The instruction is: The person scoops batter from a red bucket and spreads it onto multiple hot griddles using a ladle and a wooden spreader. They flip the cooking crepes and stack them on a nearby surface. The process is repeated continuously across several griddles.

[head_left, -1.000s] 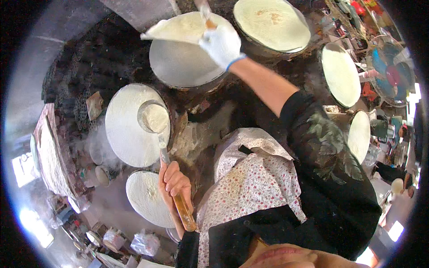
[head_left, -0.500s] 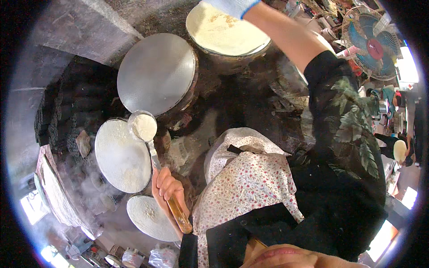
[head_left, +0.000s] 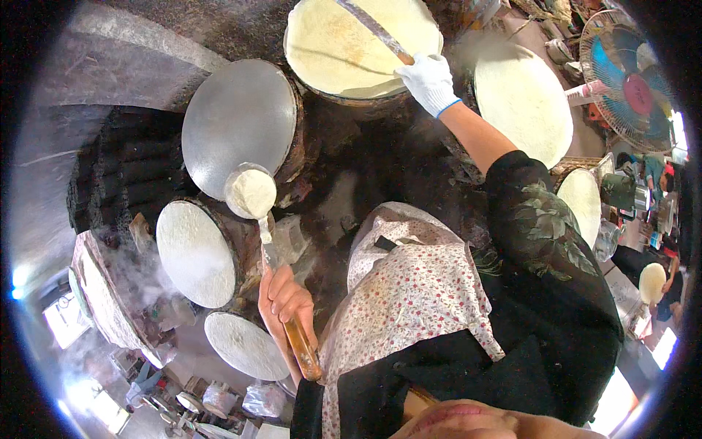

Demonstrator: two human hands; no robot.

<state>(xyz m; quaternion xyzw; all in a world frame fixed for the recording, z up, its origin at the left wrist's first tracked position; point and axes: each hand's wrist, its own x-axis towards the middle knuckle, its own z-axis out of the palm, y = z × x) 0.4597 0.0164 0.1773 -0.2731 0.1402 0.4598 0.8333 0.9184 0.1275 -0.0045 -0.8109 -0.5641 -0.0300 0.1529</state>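
Observation:
My left hand [head_left: 287, 300] grips the wooden handle of a long ladle [head_left: 250, 192] full of pale batter, its bowl at the lower edge of a bare grey griddle [head_left: 235, 121]. My right hand [head_left: 425, 82], in a white knit glove, holds a long flat blade [head_left: 373, 28] across a pale yellow round sheet [head_left: 333, 51] on the top griddle. A white round sheet [head_left: 523, 110] lies on the griddle to the right of that hand. Two more griddles bear pale rounds, a steaming one [head_left: 196, 252] and a lower one [head_left: 245, 345].
A fan [head_left: 625, 84] stands at upper right beside another round griddle [head_left: 579, 205]. A pale slab [head_left: 110, 300] is at far left, behind steam. A co-worker [head_left: 665, 285] is at far right among clutter. A concrete ledge [head_left: 139, 58] runs along the upper left.
The sheet lifted over the middle griddle is gone from it, leaving bare metal. My right hand moved right with the blade, now over the top round. The ladle rose towards the bare griddle.

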